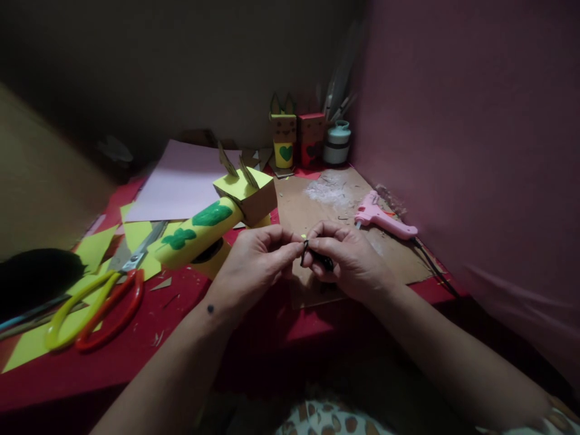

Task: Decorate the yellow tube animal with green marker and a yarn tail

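My left hand (256, 260) and my right hand (348, 257) meet above a brown cardboard sheet (317, 205). Both pinch a small dark object (312, 255), too small to name, between their fingertips. Just left of my left hand lies a yellow paper tube with green spots (199, 232), joined to a cardboard box head with a yellow top (247, 193). A pink glue gun (380, 219) lies on the cardboard right of my right hand.
Scissors with yellow and red handles (97, 302) lie at the left on yellow paper scraps (97, 248) and the red table cover (181, 314). A pink sheet (181, 181) lies behind. Two small box figures (296, 139) and a white jar (338, 142) stand at the back. A pink wall (475, 151) is on the right.
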`<move>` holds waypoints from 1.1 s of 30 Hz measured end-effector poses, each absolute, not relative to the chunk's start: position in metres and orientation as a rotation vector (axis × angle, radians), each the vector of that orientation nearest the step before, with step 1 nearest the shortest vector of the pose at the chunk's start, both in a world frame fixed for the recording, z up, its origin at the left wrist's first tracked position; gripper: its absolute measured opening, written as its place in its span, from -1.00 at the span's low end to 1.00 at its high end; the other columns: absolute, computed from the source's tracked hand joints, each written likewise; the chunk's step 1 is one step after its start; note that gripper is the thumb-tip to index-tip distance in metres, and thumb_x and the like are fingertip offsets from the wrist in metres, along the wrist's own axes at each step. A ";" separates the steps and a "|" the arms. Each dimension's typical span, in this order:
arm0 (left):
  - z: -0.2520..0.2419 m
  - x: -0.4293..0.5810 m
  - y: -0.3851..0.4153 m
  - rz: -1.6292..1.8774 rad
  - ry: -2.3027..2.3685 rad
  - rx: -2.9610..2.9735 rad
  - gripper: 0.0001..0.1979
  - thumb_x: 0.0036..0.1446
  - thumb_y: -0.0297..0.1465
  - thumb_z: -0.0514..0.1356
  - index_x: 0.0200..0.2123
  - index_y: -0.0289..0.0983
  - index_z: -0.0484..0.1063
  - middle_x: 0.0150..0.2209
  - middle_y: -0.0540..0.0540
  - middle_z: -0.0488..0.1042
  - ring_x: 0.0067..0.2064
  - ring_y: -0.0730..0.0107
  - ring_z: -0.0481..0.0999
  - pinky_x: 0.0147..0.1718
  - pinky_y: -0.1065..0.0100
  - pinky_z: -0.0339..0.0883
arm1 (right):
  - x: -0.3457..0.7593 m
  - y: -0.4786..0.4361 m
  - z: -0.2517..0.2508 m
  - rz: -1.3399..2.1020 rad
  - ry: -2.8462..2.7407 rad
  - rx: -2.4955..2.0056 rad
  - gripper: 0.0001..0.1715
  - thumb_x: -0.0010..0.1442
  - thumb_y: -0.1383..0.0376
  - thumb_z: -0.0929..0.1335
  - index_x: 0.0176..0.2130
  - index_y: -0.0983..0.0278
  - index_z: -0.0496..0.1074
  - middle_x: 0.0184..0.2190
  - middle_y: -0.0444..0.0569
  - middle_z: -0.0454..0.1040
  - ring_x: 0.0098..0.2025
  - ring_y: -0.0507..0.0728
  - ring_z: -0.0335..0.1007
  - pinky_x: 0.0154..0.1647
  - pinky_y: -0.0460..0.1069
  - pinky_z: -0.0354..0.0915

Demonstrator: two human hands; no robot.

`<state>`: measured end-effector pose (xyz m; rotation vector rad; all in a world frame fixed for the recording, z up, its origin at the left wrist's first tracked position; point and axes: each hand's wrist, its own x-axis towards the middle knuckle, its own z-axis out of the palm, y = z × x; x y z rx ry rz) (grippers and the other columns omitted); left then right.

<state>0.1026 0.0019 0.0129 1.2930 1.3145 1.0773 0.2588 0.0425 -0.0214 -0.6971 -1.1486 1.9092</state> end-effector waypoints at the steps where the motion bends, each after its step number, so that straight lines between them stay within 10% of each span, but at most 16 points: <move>1: 0.013 0.103 0.002 1.075 1.314 1.302 -0.85 0.04 -0.35 0.30 -0.45 -0.33 0.52 -0.56 -0.03 0.48 -0.59 0.59 0.29 -0.64 0.56 0.12 | 0.259 0.042 -0.021 1.913 -1.152 -0.697 -0.89 0.07 0.34 0.42 -0.43 0.27 0.38 -0.60 -0.16 0.50 -0.67 -0.08 0.20 -0.72 -0.20 0.02; 33: -0.001 0.106 0.002 1.372 1.563 1.870 -0.88 0.10 -0.43 0.18 -0.46 -0.30 0.47 -0.50 -0.01 0.43 -0.48 0.51 0.35 -0.49 0.46 0.22 | 0.254 0.033 -0.022 1.466 -1.355 -0.670 -0.83 0.24 0.32 0.37 -0.39 0.26 0.32 -0.57 -0.22 0.47 -0.65 -0.13 0.23 -0.64 -0.20 0.16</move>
